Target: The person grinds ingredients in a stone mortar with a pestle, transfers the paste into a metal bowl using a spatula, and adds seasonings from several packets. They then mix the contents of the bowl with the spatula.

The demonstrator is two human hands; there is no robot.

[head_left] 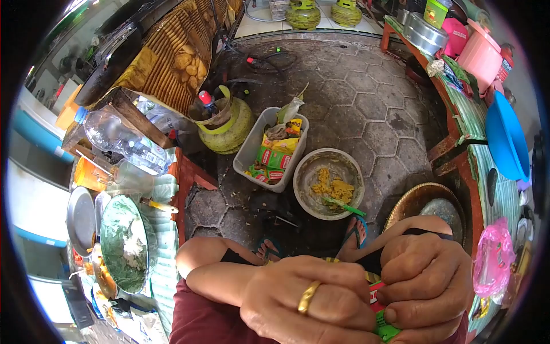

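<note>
Close to the camera, both hands grip a small green, red and yellow sachet. My left hand, with a gold ring on one finger, is closed on its left side. On the opposite side my right hand pinches it with curled fingers. Most of the sachet is hidden by the hands. On the floor ahead, a metal bowl contains a yellow-brown paste and a green-handled utensil. Beside it stands a grey plastic tub with several similar packets.
A green gas cylinder stands behind the tub. At left, a low table holds a green basin with white contents and a plastic bottle. A blue basin, pink bag and woven tray are at right.
</note>
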